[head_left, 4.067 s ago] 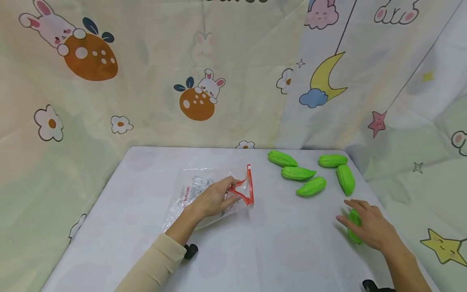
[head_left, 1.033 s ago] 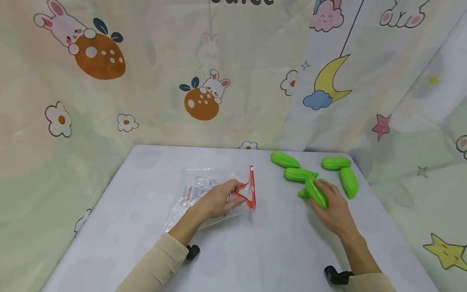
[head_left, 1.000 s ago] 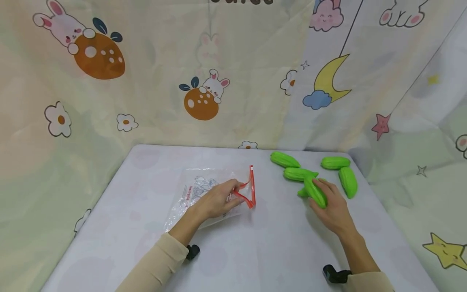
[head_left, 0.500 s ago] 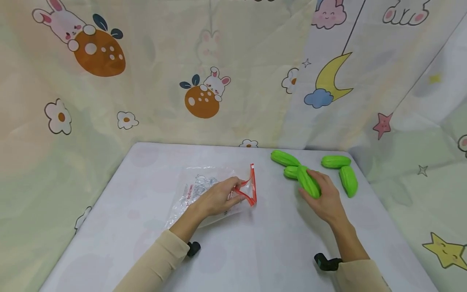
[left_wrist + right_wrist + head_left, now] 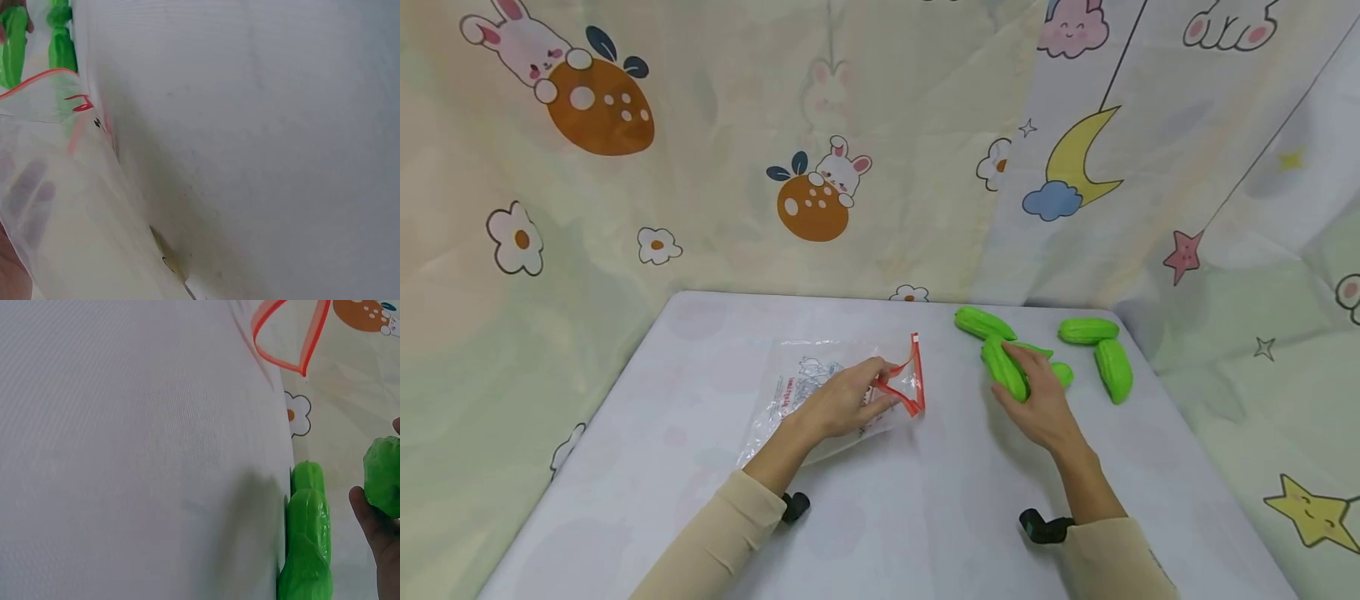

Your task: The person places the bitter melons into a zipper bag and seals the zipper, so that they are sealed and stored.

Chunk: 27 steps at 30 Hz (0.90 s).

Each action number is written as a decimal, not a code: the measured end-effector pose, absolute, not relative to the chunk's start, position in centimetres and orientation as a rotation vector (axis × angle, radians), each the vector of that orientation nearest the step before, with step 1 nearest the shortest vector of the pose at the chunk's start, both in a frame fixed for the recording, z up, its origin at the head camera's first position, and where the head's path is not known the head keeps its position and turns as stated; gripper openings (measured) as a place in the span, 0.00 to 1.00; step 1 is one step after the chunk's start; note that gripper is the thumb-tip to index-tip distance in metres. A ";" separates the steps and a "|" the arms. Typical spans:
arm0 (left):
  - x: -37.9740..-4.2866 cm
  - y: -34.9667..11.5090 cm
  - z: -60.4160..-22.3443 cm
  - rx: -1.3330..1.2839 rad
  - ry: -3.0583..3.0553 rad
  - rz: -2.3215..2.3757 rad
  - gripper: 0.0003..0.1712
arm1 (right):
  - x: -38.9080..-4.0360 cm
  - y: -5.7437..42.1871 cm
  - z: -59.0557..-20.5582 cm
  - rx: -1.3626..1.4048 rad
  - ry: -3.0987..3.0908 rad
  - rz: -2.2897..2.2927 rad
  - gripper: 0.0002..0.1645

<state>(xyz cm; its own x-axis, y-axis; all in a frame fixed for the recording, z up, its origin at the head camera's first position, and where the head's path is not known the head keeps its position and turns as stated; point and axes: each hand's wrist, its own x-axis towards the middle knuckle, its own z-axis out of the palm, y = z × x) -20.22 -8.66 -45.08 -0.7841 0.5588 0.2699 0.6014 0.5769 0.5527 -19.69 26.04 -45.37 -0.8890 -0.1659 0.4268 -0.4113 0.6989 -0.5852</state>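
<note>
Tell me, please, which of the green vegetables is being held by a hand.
It is the green vegetable gripped by the right hand; the other five vegetables lie on the table, with no hand gripping them.

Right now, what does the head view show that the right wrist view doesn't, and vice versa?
Head view only: the left hand holding the clear plastic zip bag, and the yellow printed crescent moon.

Right wrist view only: a strip of pale fabric backdrop between the held green ridged gourd and green gourds on the white table.

Both: the right hand, gourds, table, backdrop and the bag's red rim.
</note>
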 end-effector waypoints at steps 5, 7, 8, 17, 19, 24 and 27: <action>-20.3 -8.7 -45.1 -1.013 -2.728 -1.004 0.21 | -20.1 24.9 -44.9 0.460 -2.593 1.019 0.40; -20.3 -8.7 -45.0 -1.014 -2.735 -0.994 0.22 | -20.3 24.6 -44.8 0.469 -2.598 1.023 0.40; -20.2 -8.7 -45.0 -1.011 -2.739 -0.985 0.23 | -20.4 24.5 -44.8 0.472 -2.601 1.022 0.40; -20.1 -8.6 -45.2 -1.021 -2.718 -0.952 0.18 | -21.1 23.7 -45.3 0.514 -2.611 0.993 0.41; -20.0 -8.5 -45.3 -1.025 -2.704 -0.957 0.18 | -21.1 23.5 -45.3 0.524 -2.627 0.991 0.41; -19.9 -8.5 -45.6 -1.035 -2.674 -0.982 0.17 | -21.1 22.8 -45.5 0.548 -2.647 1.000 0.42; -19.9 -8.5 -45.6 -1.038 -2.673 -0.981 0.16 | -21.2 22.6 -45.8 0.560 -2.637 1.014 0.42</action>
